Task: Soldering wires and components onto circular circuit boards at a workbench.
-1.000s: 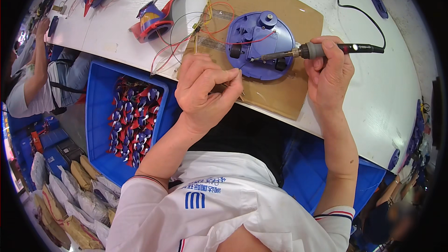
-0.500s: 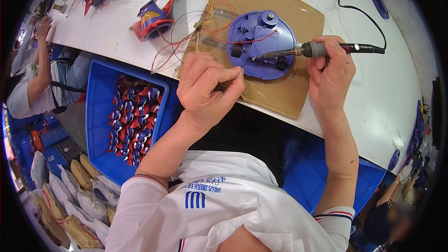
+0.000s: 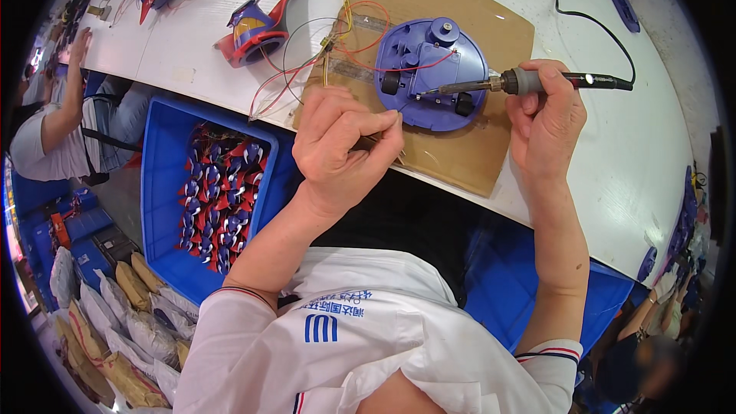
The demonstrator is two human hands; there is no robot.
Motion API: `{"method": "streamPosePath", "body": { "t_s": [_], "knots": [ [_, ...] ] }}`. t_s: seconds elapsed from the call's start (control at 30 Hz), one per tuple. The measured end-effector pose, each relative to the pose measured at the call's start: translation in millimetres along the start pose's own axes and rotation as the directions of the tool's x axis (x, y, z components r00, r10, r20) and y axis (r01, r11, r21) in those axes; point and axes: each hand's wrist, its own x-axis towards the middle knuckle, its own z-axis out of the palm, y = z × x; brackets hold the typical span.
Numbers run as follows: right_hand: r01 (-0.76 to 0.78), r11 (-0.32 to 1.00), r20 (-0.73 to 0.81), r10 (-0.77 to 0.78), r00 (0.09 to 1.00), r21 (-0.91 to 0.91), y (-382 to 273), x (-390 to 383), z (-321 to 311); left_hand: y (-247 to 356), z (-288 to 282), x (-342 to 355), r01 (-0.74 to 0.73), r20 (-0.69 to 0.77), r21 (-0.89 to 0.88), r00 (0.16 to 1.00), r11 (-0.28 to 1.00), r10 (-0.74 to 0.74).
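Note:
A purple rounded toy base (image 3: pixel 429 119) with black wheels lies underside up in front of me, and a red wire runs across it. My right hand (image 3: pixel 548 123) is closed around the grey grip of a soldering iron (image 3: pixel 529 81). The iron's tip points left, over the near part of the base; whether it touches is hard to tell. My left hand (image 3: pixel 345 142) pinches a thin wire at the near left rim of the base. Red, yellow and dark wires link the base to a red, blue and yellow toy shell (image 3: pixel 257 31) farther left.
Cardboard (image 3: pixel 491 23) lies under the base on the white table (image 3: pixel 613 138). The iron's black cord (image 3: pixel 594 18) curves off behind. Below the table's edge at left stands a blue bin (image 3: pixel 165 207) of red and blue toy parts. Another person (image 3: pixel 57 130) sits far left.
The person at the far left has shifted slightly. My two hands, the soldering iron and the toy base hold nearly the same places.

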Motion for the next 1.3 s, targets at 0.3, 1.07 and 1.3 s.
{"method": "streamPosePath", "body": {
  "t_s": [0.3,1.07,1.3],
  "knots": [
    [-0.016,1.000,-0.051,0.017,0.999,0.013,-3,2,-4,-1,0,-3,-0.011,0.018,-0.005,1.000,1.000,0.011],
    [-0.023,0.991,-0.056,0.030,0.998,0.131,-12,15,-17,26,-30,34,0.010,0.452,0.178,0.888,0.984,-0.091],
    [-0.021,0.994,-0.042,0.026,0.999,0.109,-10,13,-15,29,-30,32,0.089,0.624,0.239,0.749,0.967,-0.223]
  ]
}}
